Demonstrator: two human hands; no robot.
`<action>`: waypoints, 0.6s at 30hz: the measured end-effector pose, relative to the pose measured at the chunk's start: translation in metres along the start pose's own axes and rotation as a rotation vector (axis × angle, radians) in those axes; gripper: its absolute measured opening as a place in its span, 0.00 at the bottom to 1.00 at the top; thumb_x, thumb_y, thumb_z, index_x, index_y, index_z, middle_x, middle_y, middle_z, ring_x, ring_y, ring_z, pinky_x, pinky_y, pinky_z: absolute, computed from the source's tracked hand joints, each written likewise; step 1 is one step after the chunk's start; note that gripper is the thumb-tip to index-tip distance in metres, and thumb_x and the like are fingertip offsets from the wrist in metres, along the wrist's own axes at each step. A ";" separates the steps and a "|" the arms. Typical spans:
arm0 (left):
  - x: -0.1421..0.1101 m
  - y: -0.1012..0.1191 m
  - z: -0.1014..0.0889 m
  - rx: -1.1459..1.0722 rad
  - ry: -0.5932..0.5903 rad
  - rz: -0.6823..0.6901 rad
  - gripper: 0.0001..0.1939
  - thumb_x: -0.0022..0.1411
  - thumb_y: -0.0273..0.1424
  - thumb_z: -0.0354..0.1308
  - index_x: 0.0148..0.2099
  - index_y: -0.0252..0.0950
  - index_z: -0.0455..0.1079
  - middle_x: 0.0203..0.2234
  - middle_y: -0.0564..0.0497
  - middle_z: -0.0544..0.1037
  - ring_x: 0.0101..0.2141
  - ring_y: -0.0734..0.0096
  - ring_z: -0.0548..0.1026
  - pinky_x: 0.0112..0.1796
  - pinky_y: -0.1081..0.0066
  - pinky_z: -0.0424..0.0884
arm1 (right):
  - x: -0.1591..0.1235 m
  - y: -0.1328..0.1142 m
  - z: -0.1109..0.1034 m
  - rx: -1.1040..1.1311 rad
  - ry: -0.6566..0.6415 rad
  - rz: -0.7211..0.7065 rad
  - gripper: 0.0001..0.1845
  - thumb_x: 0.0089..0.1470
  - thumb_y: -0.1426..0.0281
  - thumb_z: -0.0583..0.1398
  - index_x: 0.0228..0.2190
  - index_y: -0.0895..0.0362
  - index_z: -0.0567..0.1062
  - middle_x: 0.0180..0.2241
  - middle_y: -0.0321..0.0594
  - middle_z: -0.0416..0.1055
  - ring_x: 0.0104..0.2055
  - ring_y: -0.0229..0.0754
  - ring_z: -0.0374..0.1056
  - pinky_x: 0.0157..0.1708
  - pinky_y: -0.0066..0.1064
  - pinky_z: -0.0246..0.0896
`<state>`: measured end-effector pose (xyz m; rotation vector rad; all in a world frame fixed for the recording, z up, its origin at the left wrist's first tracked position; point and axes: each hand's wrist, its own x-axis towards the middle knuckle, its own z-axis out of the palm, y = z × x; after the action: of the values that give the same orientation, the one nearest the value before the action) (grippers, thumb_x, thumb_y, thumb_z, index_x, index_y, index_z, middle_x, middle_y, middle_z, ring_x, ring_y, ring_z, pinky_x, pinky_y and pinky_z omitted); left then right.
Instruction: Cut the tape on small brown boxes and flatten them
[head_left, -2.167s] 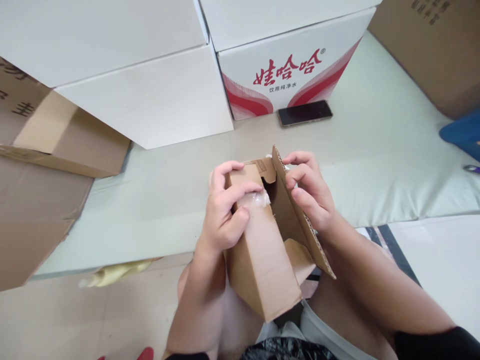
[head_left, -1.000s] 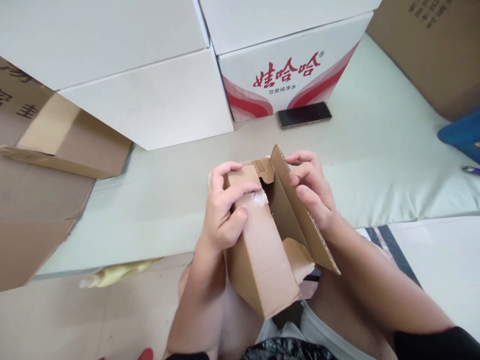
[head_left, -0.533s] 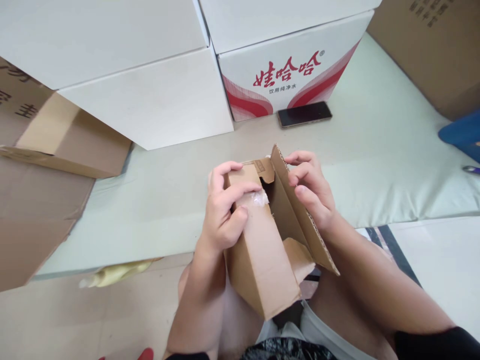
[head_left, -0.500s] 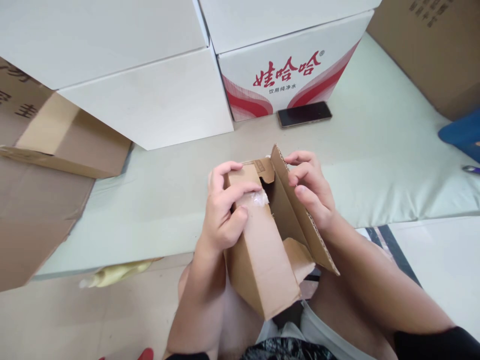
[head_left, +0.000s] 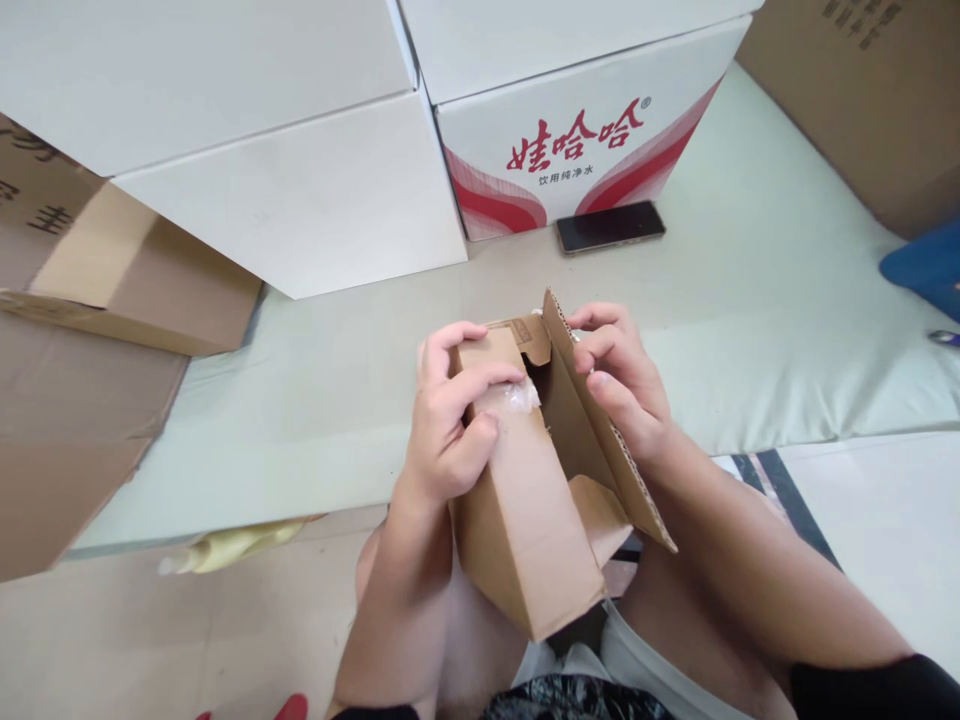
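Note:
A small brown cardboard box is tilted above my lap, its long lid flap raised on the right and its inside partly in shadow. My left hand grips the box's left wall, with fingers over the top edge beside a crumpled strip of clear tape. At the raised flap is my right hand, fingers curled and thumb close to the index finger. Something tiny and pale shows near that thumb, too small to name. A short end flap bends inward at the near end.
White cartons are stacked at the back, one a red-printed carton. A black phone lies before it on the pale green cover. Brown cartons stand left, another right, near a blue object.
Almost nothing differs. The fingers of my right hand have shifted slightly at the raised flap, and the box is held in nearly the same pose.

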<state>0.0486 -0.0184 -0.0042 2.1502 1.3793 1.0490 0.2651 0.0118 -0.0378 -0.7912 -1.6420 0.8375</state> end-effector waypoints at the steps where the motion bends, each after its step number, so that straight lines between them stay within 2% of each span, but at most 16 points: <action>1: 0.000 0.000 0.000 0.000 -0.002 -0.002 0.19 0.57 0.31 0.50 0.47 0.42 0.79 0.58 0.43 0.67 0.58 0.46 0.67 0.60 0.43 0.67 | 0.000 0.000 0.000 0.000 -0.002 0.005 0.13 0.65 0.56 0.55 0.34 0.50 0.70 0.48 0.43 0.64 0.56 0.53 0.65 0.60 0.53 0.60; 7: 0.000 0.001 0.001 -0.048 0.021 0.026 0.19 0.58 0.30 0.49 0.46 0.42 0.79 0.58 0.43 0.67 0.58 0.47 0.68 0.60 0.45 0.68 | -0.001 -0.002 -0.001 0.017 -0.009 0.012 0.10 0.65 0.58 0.56 0.34 0.50 0.69 0.50 0.43 0.65 0.57 0.51 0.64 0.61 0.51 0.59; 18: 0.001 0.002 -0.001 0.010 -0.020 -0.009 0.20 0.56 0.31 0.50 0.46 0.42 0.79 0.58 0.43 0.67 0.59 0.46 0.67 0.61 0.44 0.67 | 0.000 -0.001 0.000 -0.005 -0.019 0.008 0.12 0.65 0.57 0.55 0.34 0.50 0.69 0.49 0.44 0.64 0.57 0.52 0.64 0.60 0.52 0.60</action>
<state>0.0495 -0.0188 -0.0017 2.1537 1.3872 1.0169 0.2650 0.0113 -0.0365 -0.7963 -1.6594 0.8489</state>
